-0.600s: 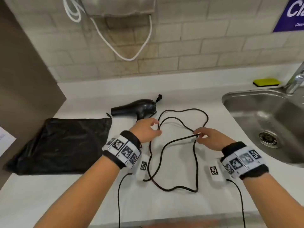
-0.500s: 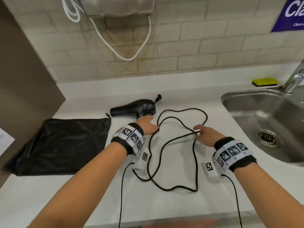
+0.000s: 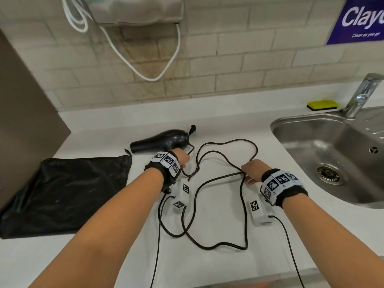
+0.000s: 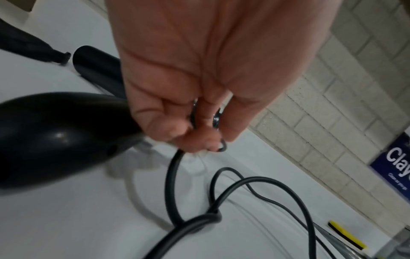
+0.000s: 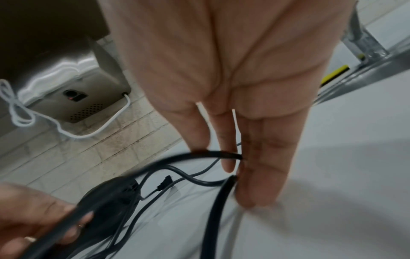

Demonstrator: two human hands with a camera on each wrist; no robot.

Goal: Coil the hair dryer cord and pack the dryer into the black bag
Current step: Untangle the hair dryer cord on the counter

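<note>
The black hair dryer [image 3: 160, 140] lies on the white counter [image 3: 218, 113], nozzle pointing left. Its black cord [image 3: 244, 215] sprawls in loose loops in front of it, and the plug [image 3: 192, 129] lies just behind the dryer. My left hand [image 3: 184, 159] is at the dryer's handle, its fingers curled round the cord [image 4: 173, 184] beside the dryer body [image 4: 55, 140]. To the right, my right hand [image 3: 247, 173] holds a strand of cord [image 5: 210, 155] caught between its fingers [image 5: 255, 175]. The black bag [image 3: 68, 190] lies flat at the left.
A steel sink [image 3: 332, 159] with a faucet [image 3: 361, 94] takes up the right side, a yellow sponge [image 3: 322, 104] behind it. A brown panel [image 3: 25, 113] stands at the left. A wall unit [image 3: 135, 9] trails a white cable [image 3: 145, 65]. Thin wrist-camera cables run over the counter's front edge.
Both hands have moved away from me toward the dryer. The left hand now reaches the dryer's handle. The right hand keeps its strand of cord.
</note>
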